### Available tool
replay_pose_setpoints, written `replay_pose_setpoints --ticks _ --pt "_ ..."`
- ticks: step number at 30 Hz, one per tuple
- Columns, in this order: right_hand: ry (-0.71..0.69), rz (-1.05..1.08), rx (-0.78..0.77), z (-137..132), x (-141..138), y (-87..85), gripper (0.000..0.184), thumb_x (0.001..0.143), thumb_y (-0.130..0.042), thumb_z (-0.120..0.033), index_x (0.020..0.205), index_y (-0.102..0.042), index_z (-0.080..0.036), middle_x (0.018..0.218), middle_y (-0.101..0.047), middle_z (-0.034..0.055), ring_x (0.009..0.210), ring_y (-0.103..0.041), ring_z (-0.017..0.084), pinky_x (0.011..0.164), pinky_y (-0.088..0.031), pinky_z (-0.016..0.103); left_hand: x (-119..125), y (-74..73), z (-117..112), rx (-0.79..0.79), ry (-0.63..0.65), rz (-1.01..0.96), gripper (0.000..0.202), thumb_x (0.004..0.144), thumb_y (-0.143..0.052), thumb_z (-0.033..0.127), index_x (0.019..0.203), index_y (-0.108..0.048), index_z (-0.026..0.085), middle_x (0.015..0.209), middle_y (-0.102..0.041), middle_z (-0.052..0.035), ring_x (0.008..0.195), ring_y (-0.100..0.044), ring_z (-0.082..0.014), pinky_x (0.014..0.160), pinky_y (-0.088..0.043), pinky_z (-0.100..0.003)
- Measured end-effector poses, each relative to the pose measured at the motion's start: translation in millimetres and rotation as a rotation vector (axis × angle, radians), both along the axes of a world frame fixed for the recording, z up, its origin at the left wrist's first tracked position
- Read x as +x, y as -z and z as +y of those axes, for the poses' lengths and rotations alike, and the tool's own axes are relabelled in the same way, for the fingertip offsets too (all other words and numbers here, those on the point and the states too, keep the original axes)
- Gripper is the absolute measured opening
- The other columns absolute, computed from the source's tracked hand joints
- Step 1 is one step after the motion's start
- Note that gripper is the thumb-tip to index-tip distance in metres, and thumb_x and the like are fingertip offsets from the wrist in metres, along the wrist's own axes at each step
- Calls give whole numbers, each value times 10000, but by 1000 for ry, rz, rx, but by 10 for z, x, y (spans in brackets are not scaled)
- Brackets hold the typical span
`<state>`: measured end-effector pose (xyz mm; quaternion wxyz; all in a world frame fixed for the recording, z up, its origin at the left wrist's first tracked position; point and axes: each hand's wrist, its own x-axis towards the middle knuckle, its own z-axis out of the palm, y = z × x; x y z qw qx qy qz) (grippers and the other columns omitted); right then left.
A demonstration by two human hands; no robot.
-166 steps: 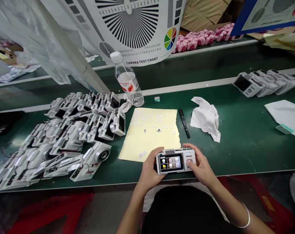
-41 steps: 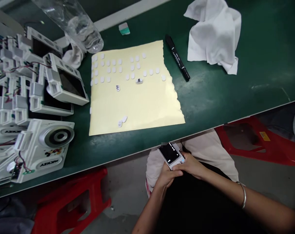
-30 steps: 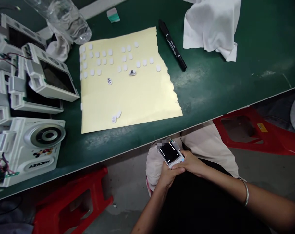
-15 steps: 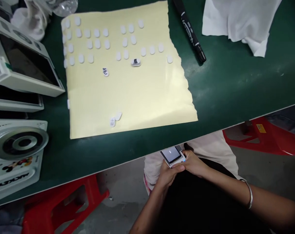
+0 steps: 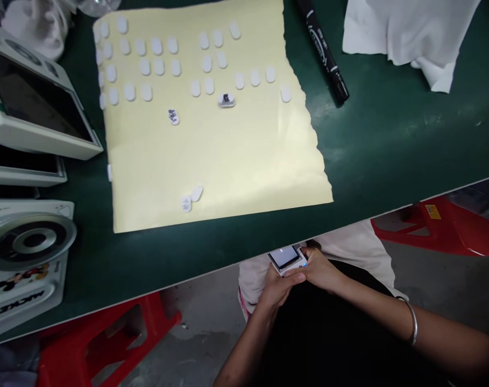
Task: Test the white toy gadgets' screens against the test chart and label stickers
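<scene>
A small white camera (image 5: 286,259) with a lit screen is held in my lap, just below the green table's front edge (image 5: 212,269). My left hand (image 5: 274,290) grips its lower left side with closed fingers. My right hand (image 5: 320,269) wraps its right end, thumb lying on the back near the buttons. A metal bangle (image 5: 409,321) circles my right wrist. On the table above lies a pale yellow sheet (image 5: 236,156) dotted with several small white stickers (image 5: 159,59).
White cameras (image 5: 26,252) are piled at the table's left. A black marker (image 5: 323,51) and a white cloth (image 5: 409,29) lie at the upper right. Red plastic stools (image 5: 449,231) stand on the floor on both sides.
Since the oldest frame the camera has come off the table down into my lap. My view has dropped closer to the table and shifted, and the screen now tilts flatter.
</scene>
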<state>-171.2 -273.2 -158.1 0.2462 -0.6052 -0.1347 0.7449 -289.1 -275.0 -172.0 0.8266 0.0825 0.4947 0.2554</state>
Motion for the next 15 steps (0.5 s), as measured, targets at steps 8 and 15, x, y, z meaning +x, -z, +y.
replay_pose_setpoints --ticks 8,15 --pt "0 44 25 -108 75 -14 374 444 -788 -223 768 -620 -141 688 -655 -9 634 -559 137 641 -441 257 -2 3 -63 10 38 -43 674 215 -892 226 847 -675 141 815 -708 -40 807 -645 -215 805 -486 -315" --pt "1 22 14 -87 81 -21 379 433 -793 -265 750 -633 -132 714 -674 13 622 -553 139 631 -441 262 23 6 -100 10 34 5 599 322 -878 205 872 -649 146 827 -704 -35 808 -648 -208 822 -485 -338"
